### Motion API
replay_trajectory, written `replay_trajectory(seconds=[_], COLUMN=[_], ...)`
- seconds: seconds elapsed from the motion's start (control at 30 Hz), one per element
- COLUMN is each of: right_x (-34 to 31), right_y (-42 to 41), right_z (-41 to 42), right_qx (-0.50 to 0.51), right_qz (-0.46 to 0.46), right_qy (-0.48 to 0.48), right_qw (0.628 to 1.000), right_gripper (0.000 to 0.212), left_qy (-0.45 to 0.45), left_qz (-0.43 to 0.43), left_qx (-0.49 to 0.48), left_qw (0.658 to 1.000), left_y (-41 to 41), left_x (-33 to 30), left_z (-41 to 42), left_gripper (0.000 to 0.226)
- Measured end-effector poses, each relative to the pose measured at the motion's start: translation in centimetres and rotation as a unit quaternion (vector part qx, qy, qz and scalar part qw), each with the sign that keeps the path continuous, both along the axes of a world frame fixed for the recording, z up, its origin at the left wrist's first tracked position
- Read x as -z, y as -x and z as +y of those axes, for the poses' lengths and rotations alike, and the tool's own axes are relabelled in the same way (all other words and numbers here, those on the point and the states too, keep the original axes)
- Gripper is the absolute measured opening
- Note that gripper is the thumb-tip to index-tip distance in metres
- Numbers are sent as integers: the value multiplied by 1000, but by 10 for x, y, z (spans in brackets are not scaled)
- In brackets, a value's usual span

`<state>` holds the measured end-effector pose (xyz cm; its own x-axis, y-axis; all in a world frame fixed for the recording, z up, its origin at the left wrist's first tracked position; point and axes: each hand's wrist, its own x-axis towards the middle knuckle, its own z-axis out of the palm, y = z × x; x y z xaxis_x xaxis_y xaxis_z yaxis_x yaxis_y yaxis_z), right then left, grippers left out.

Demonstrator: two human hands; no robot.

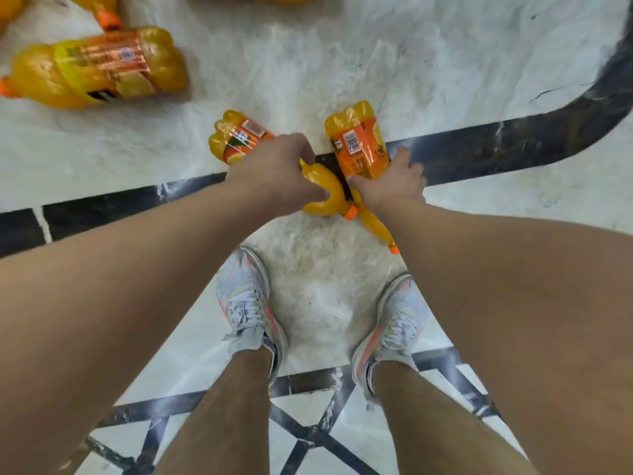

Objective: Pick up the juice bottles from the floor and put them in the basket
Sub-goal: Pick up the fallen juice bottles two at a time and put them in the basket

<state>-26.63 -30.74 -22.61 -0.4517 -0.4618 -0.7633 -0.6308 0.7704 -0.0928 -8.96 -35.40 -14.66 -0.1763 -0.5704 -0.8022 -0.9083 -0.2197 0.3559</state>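
**Inspector A:** What was the position of the task items?

**Inspector B:** Two orange plastic juice bottles lay on their sides across the black inlaid stripe (513, 145) of the white marble floor (342, 56). The left-hand juice bottle (239, 138) crossed the stripe at a slant, its orange cap just beyond the stripe on the near side. The right-hand juice bottle (359, 142) crossed it close alongside, its neck also running toward the person's grey trainers (246, 296). In my judgement both lay so because they had been left loose on the floor, within one reach.

**Inspector A:** And the hands?

**Inspector B:** Both arms were extended straight down to the stripe, the person bent over. The left hand (274, 173) was curled over the shoulder of the left-hand juice bottle, thumb beneath, fingers wrapped on top. The right hand (394, 180) clasped the lower body of the right-hand juice bottle, thumb on one flank, fingers on the other. One bottle per hand suggested a double lift was intended.

**Inspector A:** Anything further off the stripe?

**Inspector B:** A larger yellow-orange juice bottle (96, 66) lay well beyond it, far left, with more at the top edge. No basket was visible.
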Motion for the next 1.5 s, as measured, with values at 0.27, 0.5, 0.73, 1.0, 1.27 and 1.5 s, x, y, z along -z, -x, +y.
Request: replay_trajectory(seconds=[0.27,0.5,0.73,1.0,1.27,1.5], right_x=[48,37,15,17,1,-79], right_y=[-3,-5,-5,-4,26,41], right_z=[-7,-17,-36,-52,-57,-72], right_qx=[-37,-85,-61,-97,-174,-165], right_qz=[-15,-15,-53,-65,-79,-77], right_qy=[35,36,68,65,46,41], right_qw=[999,996,994,991,981,982], right_gripper=[108,102,107,103,103,106], left_qy=[-5,-77,-168,-69,-14,-51], left_qz=[12,-46,-54,-146,-123,-52], left_qx=[-52,-148,-484,-676,-639,-475], left_qw=[999,985,857,719,759,877], left_y=[-21,-29,-7,26,9,-10], left_x=[33,45,79,136,124,22], left_z=[6,12,17,16,47,57], left_gripper=[58,36,115,161,126,134])
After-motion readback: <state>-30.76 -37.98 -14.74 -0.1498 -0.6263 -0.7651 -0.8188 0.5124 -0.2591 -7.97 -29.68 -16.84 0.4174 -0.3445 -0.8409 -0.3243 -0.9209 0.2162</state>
